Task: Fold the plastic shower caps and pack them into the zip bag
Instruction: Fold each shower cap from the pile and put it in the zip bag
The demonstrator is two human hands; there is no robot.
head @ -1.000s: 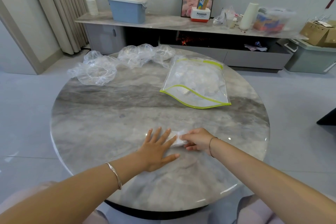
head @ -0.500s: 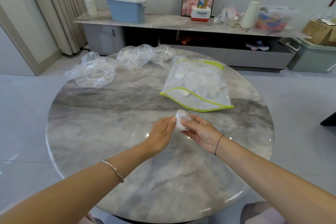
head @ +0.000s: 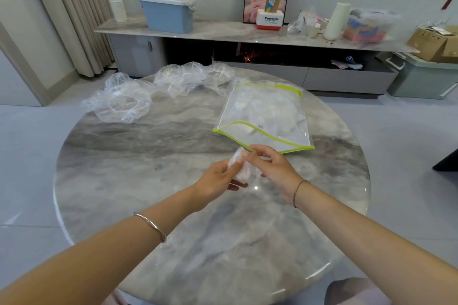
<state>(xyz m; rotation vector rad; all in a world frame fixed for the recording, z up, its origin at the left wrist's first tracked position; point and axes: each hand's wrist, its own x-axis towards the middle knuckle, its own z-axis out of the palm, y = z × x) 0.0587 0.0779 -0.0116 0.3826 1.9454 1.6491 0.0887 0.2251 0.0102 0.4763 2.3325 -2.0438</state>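
Fingers (head: 257, 149) of the left hand (head: 218, 179) and right hand (head: 271, 168) pinch the folded shower cap (head: 239, 167) above the counter (head: 148, 181), near the zip bag (head: 265, 116) mouth. The film is probably featherlight, slippery and springy, so grip across the bundle's middle.

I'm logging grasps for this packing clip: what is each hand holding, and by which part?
Both hold one folded shower cap: the left hand grips its lower part, the right hand pinches its upper end.

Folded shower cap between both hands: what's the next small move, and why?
Probably carry the folded cap forward into the mouth of the zip bag. The left hand and right hand pinch it compact above the table, and the bag's green-edged opening gapes just beyond them.
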